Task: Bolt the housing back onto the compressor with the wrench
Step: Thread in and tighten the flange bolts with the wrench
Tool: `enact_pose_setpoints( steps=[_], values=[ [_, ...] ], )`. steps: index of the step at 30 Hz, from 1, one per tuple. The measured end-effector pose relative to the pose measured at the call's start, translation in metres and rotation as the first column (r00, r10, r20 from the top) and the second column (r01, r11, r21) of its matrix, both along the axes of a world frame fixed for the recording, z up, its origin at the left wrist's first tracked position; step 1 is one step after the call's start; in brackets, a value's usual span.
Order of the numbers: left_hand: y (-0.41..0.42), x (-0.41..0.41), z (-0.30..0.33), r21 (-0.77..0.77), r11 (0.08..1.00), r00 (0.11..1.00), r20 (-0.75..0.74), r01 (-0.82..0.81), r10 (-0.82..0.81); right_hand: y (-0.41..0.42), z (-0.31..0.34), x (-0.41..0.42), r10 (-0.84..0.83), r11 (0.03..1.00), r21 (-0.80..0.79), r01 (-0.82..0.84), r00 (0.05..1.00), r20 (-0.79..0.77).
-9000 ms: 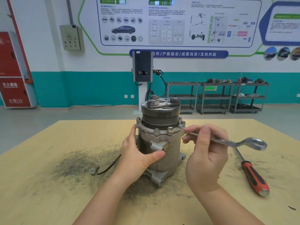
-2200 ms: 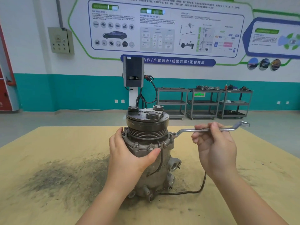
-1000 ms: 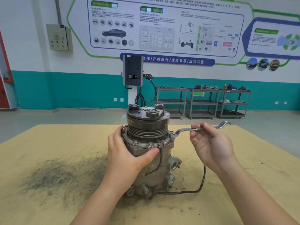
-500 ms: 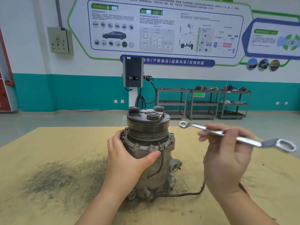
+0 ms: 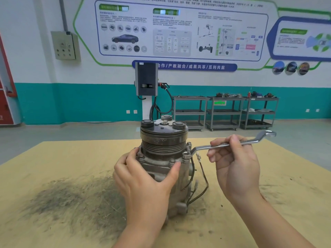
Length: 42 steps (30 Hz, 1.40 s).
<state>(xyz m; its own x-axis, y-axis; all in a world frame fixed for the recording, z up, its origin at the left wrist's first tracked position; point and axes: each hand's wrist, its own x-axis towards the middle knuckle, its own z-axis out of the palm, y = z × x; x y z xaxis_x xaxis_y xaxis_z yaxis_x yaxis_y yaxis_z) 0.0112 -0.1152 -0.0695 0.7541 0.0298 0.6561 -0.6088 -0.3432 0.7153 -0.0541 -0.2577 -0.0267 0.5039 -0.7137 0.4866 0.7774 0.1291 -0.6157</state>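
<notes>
A grimy grey cast-metal compressor [image 5: 164, 169] stands upright at the centre of the tan, soot-smudged wooden tabletop [image 5: 53, 167], its dark grooved pulley and three-knobbed clutch plate on top. Below the pulley sits the pale metal housing flange [image 5: 161, 161], ringed with small hex bolts.

The left hand [image 5: 143, 178] wraps the compressor body from its 8 o'clock side, fingers curled around the back of the flange and thumb pressed flat across the front just under the bolt ring. The right hand [image 5: 236, 167] is at the compressor's 3 o'clock, pinching the shank of a slim silver offset ring wrench [image 5: 222, 145] between thumb and curled fingers. The wrench's near ring sits over a bolt [image 5: 186, 154] at the flange's 3 o'clock edge; its far ring points out toward 2 o'clock, above the tabletop.

Thin black wires [image 5: 202, 185] trail down the compressor's right side. Grey metal shelving carts [image 5: 223, 111] line the teal-and-white wall at 12 to 1 o'clock.
</notes>
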Motion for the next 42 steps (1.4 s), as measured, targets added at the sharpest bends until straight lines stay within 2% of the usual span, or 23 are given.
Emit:
enact_pose_setpoints(
  steps=[3,5,8,12,18,23,28,29,31,34,36,39,42],
  values=[
    [0.001,0.002,-0.002,-0.098,0.988,0.991,-0.049,0.120,-0.125,-0.006,0.002,0.003,0.095,0.991,0.104,-0.086,0.992,-0.083],
    [0.001,0.004,-0.001,-0.237,0.952,0.973,-0.080,0.194,-0.218,-0.009,0.000,0.005,0.159,0.971,0.200,-0.133,0.980,-0.120],
    [0.006,0.012,0.004,-0.459,0.859,0.947,-0.102,0.228,-0.306,-0.004,-0.008,0.007,0.102,0.970,0.230,-0.079,0.991,-0.087],
    [0.012,0.029,0.001,-0.590,0.762,0.907,-0.115,0.266,-0.405,0.009,-0.014,0.003,-0.148,0.989,0.029,0.147,0.988,0.041],
    [0.014,0.032,-0.002,-0.624,0.714,0.890,-0.063,0.317,-0.451,0.037,-0.023,0.000,-0.420,0.879,-0.167,0.446,0.891,0.170],
    [0.012,0.036,-0.006,-0.635,0.701,0.890,-0.045,0.325,-0.454,0.053,-0.030,-0.001,-0.535,0.653,-0.422,0.629,0.777,0.331],
    [0.013,0.044,-0.009,-0.719,0.621,0.865,-0.055,0.312,-0.499,0.060,-0.039,-0.001,-0.568,0.444,-0.646,0.621,0.753,0.332],
    [0.014,0.048,-0.009,-0.718,0.622,0.859,-0.065,0.314,-0.508,0.060,-0.037,-0.001,-0.562,0.452,-0.652,0.609,0.762,0.322],
    [0.015,0.056,-0.009,-0.691,0.644,0.845,-0.090,0.329,-0.527,0.056,-0.027,-0.002,-0.501,0.593,-0.580,0.559,0.820,0.277],
    [0.019,0.067,-0.006,-0.675,0.636,0.791,-0.125,0.375,-0.599,0.038,-0.014,-0.003,-0.430,0.820,-0.349,0.453,0.891,0.145],
    [0.023,0.070,-0.004,-0.679,0.618,0.764,-0.129,0.397,-0.632,0.022,-0.008,-0.003,-0.282,0.943,-0.170,0.285,0.958,0.043],
    [0.025,0.073,-0.003,-0.689,0.599,0.747,-0.125,0.407,-0.652,0.008,-0.008,0.000,-0.115,0.993,0.015,0.115,0.993,-0.023],
    [0.023,0.075,-0.003,-0.715,0.557,0.721,-0.107,0.423,-0.684,0.020,-0.016,0.002,-0.225,0.974,-0.035,0.226,0.974,0.033]
  ],
)
